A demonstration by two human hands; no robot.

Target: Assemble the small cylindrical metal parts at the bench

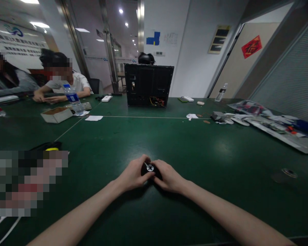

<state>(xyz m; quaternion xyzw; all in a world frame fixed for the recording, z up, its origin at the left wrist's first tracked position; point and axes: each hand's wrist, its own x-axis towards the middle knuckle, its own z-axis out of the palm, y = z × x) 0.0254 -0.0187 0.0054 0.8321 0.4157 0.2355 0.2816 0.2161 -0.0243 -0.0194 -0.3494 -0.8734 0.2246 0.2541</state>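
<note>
Both hands are curved around a small dark object with a silver ring-shaped piece [150,167] on top, low in the middle of the green table [113,136]. My left hand [136,172] grips it from the left, thumb along its near edge and fingers round its far side. From the right, my right hand [168,175] wraps the other side. The fingertips of the two hands almost meet. A thin pale strip slants up from the silver piece toward my left fingers. Much of the object's dark body is covered by the fingers, so its exact kind is unclear.
A black monitor-like panel [150,85] stands across the table. At the left are an open cardboard box [56,115], a water bottle [73,99] and a seated person [69,82]. Rightward lie a dark cylindrical container [284,175] and a cluttered board [279,131].
</note>
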